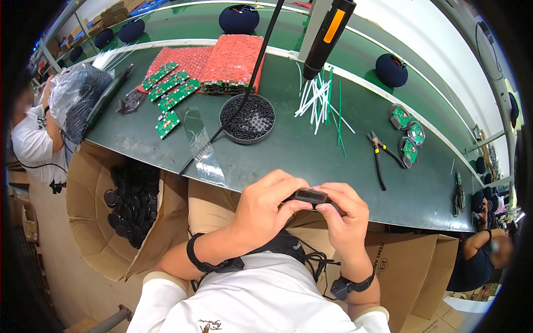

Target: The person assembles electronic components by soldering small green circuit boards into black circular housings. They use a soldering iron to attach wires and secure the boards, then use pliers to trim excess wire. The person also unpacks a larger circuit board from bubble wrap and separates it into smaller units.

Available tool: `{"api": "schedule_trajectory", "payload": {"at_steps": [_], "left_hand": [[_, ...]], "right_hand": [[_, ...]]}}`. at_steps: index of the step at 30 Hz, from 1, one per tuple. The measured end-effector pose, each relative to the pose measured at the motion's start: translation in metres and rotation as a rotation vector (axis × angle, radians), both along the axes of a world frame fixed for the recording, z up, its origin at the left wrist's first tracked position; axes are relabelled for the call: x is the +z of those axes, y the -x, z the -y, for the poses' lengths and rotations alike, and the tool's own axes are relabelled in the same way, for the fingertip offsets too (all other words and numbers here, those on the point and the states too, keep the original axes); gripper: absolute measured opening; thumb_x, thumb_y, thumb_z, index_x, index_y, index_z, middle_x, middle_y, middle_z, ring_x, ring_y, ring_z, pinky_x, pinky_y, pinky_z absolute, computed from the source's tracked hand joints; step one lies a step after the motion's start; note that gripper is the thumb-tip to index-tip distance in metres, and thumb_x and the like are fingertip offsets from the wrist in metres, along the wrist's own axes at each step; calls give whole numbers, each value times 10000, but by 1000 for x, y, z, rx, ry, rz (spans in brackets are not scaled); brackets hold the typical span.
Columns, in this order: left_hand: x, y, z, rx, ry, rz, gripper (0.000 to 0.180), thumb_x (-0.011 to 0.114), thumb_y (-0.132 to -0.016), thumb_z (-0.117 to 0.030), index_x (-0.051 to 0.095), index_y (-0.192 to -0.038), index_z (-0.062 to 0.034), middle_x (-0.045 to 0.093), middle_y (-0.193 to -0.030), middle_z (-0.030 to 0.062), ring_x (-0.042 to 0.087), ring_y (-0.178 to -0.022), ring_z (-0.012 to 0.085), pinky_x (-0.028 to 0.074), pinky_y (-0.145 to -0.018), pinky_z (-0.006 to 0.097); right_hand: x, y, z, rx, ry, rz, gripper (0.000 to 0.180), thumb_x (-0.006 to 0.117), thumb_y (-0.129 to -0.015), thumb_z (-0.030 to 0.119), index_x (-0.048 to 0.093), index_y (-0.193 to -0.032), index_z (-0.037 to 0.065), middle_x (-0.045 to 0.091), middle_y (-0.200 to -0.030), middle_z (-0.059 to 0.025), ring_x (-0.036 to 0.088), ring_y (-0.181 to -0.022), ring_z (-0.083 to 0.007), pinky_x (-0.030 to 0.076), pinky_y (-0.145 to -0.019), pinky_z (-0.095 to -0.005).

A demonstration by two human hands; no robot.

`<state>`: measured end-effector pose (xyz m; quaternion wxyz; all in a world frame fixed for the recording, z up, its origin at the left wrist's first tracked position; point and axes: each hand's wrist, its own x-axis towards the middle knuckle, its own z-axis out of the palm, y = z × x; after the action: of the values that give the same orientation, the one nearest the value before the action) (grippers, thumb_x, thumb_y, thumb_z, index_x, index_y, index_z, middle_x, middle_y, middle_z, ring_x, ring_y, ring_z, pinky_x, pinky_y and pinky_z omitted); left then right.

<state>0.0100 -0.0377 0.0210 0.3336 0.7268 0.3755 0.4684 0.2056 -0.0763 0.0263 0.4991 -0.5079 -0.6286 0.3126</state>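
Above my lap, at the table's near edge, a small black plastic housing [311, 196] is held between both hands. My left hand [266, 208] grips its left end with thumb and fingers. The right end is pinched by my right hand [345, 213]. Its narrow side faces up; the covered faces I cannot make out. Beyond my hands stands a round dish [267, 132] of small black screws. Yellow-and-black handled cutters [378, 155] lie to the right on the green table [288, 166]. A black electric screwdriver [328, 39] with an orange stripe hangs above.
Green circuit boards [176, 95] and a red bubble-wrap stack [230, 61] lie at the back left. White and green strips [316, 105] are scattered mid-table. Board-filled black housings [409, 150] sit right. A carton [89, 222] of black round parts stands left, another carton [400, 277] right.
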Motion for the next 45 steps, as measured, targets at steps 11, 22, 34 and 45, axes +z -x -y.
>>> {"api": "schedule_trajectory", "payload": {"at_steps": [11, 22, 34, 45], "left_hand": [[2, -1, 4, -12, 66, -9, 254, 862, -813, -134, 777, -1034, -41, 746, -921, 100, 702, -807, 236, 553, -725, 332], [6, -5, -4, -30, 66, -4, 246, 866, -790, -89, 772, -1010, -31, 742, -935, 103, 716, -847, 245, 565, -759, 336], [-31, -3, 0, 41, -359, -350, 506, 883, -668, -271, 756, -1110, -60, 714, -1103, 97, 699, -1057, 320, 601, -863, 406], [-27, -2, 0, 0, -313, -355, 489, 878, -707, -229, 741, -1142, -56, 695, -1102, 86, 681, -1090, 311, 586, -913, 412]], "right_hand": [[-11, -8, 3, 79, 35, -196, 228, 790, -881, 8, 772, -1105, -33, 735, -1112, -141, 709, -996, -205, 573, -845, -305], [-18, -12, -2, 73, -42, -155, 265, 803, -852, 6, 782, -1116, -5, 742, -1101, -133, 709, -994, -229, 574, -846, -330], [-13, -34, -21, 198, -311, 615, 448, 846, -680, 47, 763, -1120, 53, 703, -1176, -84, 673, -1096, -303, 583, -896, -401], [-19, -25, -36, 100, -180, 452, 403, 831, -783, 70, 730, -1172, 36, 684, -1247, -118, 643, -1114, -334, 537, -932, -411]]}}
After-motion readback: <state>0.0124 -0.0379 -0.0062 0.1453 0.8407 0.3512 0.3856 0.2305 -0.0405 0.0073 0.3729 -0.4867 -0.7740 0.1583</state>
